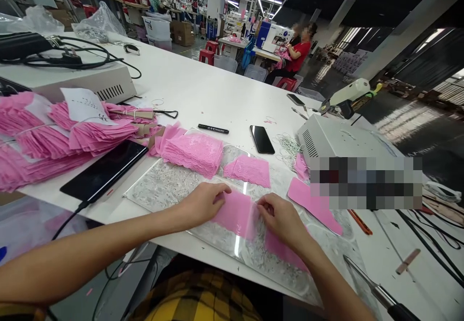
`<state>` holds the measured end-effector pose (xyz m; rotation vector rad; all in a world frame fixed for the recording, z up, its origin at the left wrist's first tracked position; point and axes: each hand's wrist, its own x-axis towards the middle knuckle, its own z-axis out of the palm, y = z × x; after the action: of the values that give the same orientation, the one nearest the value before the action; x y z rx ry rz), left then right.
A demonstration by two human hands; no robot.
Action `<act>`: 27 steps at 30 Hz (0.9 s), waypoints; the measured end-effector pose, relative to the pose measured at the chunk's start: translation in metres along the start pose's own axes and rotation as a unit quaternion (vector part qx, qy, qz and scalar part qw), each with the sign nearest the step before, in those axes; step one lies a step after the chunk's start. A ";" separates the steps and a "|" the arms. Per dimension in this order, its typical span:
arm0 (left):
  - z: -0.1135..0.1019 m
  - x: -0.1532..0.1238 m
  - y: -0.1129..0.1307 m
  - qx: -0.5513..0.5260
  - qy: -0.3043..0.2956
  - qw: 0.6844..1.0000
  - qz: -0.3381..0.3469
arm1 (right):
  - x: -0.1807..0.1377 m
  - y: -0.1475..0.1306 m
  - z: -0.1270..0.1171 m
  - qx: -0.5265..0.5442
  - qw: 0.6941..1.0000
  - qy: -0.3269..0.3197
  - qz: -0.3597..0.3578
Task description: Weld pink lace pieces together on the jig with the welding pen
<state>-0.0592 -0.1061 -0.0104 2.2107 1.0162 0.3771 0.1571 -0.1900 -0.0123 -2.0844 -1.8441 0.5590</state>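
A thin pink fabric piece lies in front of me on a clear sheet with a grey mottled surface. My left hand rests at its left edge, fingers loosely curved and thumb apart from the index finger. At the right edge, my right hand pinches the fabric between thumb and fingers. Another pink piece lies partly hidden under my right wrist. Just beyond my hands are a small lace-edged pink stack and a thicker pink lace stack.
A pink template-like shape lies to the right, near a soldering-iron-like tool and an orange-handled tool. A phone, a marker, a tablet, bundled pink pieces and a grey box surround the work spot.
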 end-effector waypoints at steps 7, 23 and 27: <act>-0.006 -0.015 -0.014 0.060 0.024 0.998 0.016 | 0.024 -0.019 -0.008 -0.024 0.999 -0.041 -0.006; -0.026 -0.030 -0.022 0.085 -0.077 0.985 0.129 | 0.007 -0.017 -0.006 0.007 0.998 -0.048 -0.035; -0.030 -0.029 -0.023 0.087 -0.125 0.979 0.132 | -0.024 -0.011 -0.001 0.052 0.989 -0.073 -0.114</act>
<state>-0.1060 -0.1039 -0.0036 2.4838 0.6429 0.1217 0.1453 -0.2120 -0.0045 -1.7786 -2.0515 0.7478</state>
